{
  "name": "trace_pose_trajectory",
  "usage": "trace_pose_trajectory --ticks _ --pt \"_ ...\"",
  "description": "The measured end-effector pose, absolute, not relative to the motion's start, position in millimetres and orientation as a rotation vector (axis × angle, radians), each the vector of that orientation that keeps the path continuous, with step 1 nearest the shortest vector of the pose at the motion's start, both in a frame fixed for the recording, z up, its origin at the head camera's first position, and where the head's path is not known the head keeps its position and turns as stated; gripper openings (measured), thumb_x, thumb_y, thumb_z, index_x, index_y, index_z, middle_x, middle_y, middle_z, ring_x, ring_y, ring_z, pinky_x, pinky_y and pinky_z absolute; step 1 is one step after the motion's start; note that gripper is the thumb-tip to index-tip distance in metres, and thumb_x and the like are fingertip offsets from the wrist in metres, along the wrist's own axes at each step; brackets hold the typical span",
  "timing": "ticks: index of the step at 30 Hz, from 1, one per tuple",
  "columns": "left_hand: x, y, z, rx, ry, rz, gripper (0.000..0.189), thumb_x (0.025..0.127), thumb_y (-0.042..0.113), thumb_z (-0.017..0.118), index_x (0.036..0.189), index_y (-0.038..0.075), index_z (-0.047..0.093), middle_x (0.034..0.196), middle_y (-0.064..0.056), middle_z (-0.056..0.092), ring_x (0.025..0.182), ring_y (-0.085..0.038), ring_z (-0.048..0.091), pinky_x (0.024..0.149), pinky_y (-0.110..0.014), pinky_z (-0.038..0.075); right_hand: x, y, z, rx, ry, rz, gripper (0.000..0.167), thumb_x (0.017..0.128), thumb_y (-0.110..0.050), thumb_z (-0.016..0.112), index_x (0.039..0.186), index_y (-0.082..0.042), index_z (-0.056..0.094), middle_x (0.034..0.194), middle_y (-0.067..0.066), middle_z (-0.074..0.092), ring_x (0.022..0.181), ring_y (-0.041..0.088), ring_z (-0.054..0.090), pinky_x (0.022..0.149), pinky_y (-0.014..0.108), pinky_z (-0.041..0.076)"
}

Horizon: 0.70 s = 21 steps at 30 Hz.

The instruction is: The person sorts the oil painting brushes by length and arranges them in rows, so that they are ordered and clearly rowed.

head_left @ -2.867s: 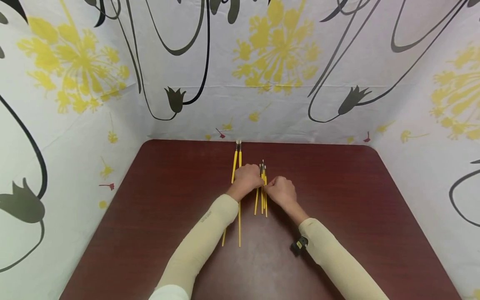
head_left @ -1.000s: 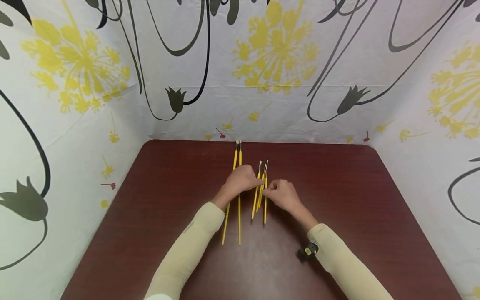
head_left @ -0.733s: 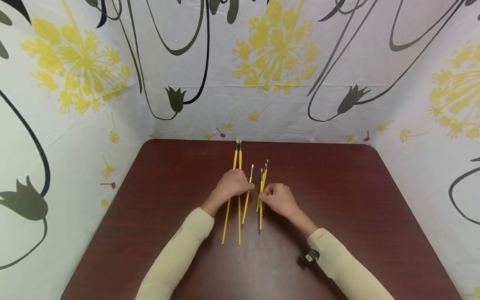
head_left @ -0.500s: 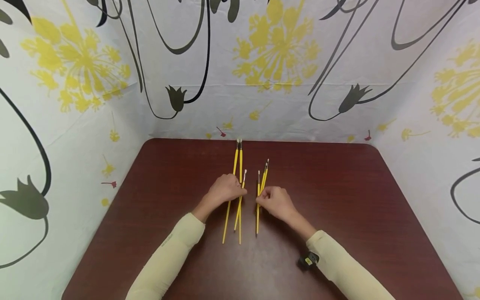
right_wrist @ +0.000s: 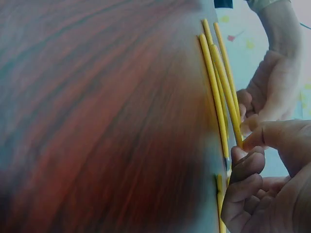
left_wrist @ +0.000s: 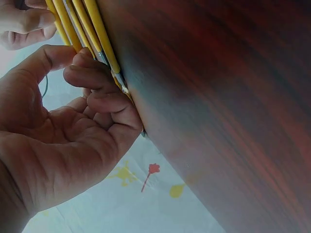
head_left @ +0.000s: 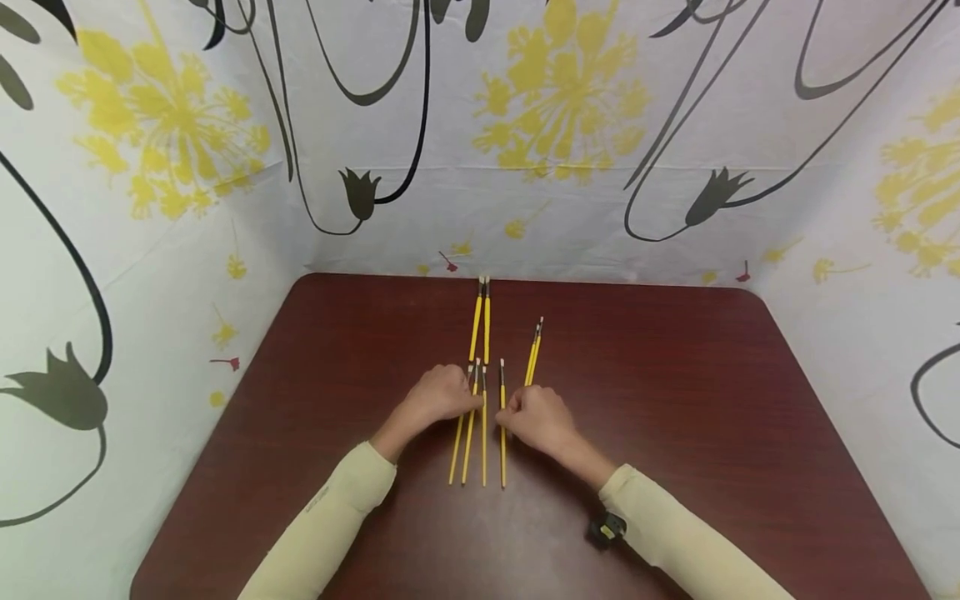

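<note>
My left hand (head_left: 437, 395) pinches a thin yellow-handled paintbrush (head_left: 468, 442) between two other brushes, a left one (head_left: 453, 462) and an upright one (head_left: 484, 450). Just to the right, my right hand (head_left: 542, 418) pinches another paintbrush (head_left: 503, 462) between thumb and finger, its bristle end pointing away. Yellow handles (left_wrist: 99, 34) pass beside the fingertips in the left wrist view, and the hand's curled fingers hide the bristle ends. In the right wrist view, several handles (right_wrist: 214, 92) run close together past the pinching thumb.
Two more paintbrushes (head_left: 487, 325) lie farther back, bristles at the far edge of the dark red table (head_left: 645, 350). A close pair of brushes (head_left: 534, 354) lies beyond my right hand, partly hidden by it. Patterned white cloth (head_left: 420, 242) surrounds the table's back and sides.
Both hands have drawn nearer to me and leftward, each with a paintbrush. The left hand's brush has left the right-hand bunch and joined the left group; the pair behind stays put.
</note>
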<state>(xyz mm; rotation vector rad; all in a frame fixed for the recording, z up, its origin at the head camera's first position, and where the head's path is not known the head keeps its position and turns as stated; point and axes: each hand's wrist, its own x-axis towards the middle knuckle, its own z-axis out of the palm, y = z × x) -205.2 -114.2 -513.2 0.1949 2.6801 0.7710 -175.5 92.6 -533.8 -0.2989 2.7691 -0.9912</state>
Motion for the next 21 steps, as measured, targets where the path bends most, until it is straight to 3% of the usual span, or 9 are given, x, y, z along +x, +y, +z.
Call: trace_pose_trajectory --ticks 10,21 --pt "-197.6 -109.2 -510.1 0.177 2.682 0.692 0.05 0.087 0.028 0.072 0.052 0.021 0.037 0.048 0.009 0.028 0.045 -0.009 0.026 0.045 -0.028 0.026 -170.1 79.4 -531.0 -0.301 2.849 -0.861 0.043 0.084 -0.028 0.07 0.049 -0.024 0.044 0.045 -0.013 0.035 0.044 0.008 0.03 0.043 0.027 0.022" --pt "-195.9 -103.0 -512.8 0.209 2.759 0.593 0.04 0.087 0.036 0.073 0.061 0.022 0.048 0.057 0.005 0.043 0.052 -0.015 0.046 0.051 -0.03 0.038 -168.9 69.8 -532.8 -0.316 2.922 -0.697 0.049 0.085 -0.035 0.074 0.048 -0.024 0.043 0.047 -0.011 0.035 0.047 0.011 0.037 0.044 0.032 0.032"
